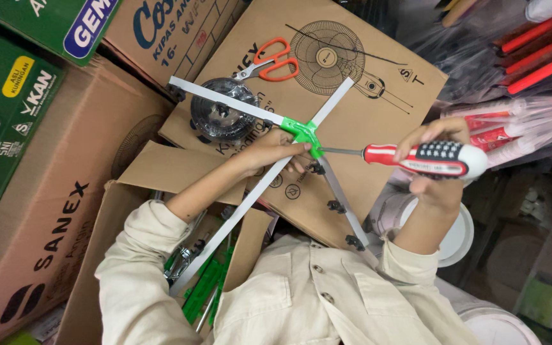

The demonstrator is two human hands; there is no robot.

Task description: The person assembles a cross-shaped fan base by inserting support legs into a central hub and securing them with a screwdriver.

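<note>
Left hand (275,151) pinches the green hub (303,134) of the crossed metal strips (237,211), steadying it; right hand (439,160) wraps the red screwdriver (426,158), whose tip meets the hub just beside the left fingers.
</note>
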